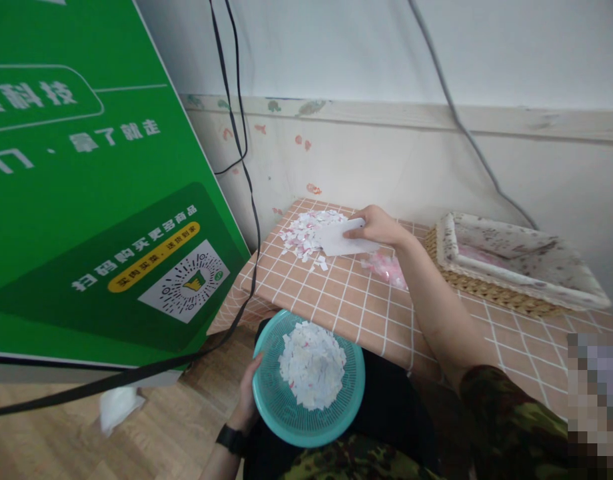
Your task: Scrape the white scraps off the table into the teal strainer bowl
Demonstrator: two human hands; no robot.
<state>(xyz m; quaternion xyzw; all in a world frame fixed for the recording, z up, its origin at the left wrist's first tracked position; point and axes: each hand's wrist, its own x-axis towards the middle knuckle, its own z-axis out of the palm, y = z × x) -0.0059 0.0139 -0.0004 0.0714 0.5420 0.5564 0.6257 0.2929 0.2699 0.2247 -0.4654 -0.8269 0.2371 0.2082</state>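
My left hand (249,393) grips the left rim of a round turquoise plastic basket (354,393), held over my lap just below the table edge. Small torn scraps of white paper (312,365) are heaped in the basket. Over the table, my right hand (374,227) pinches a flat white card (339,239) between thumb and fingers. The card's left end meets a loose pile of white and pinkish paper scraps (306,235) at the table's far left corner. Under my right forearm lies a pink-tinted clear plastic bag (386,268).
A brown checked cloth covers the table (336,300). A wicker basket with patterned lining (506,293) stands at the right. Black cables (251,200) hang past the table's left corner, beside a big green cabinet (136,200). White plastic (119,408) lies on the wooden floor.
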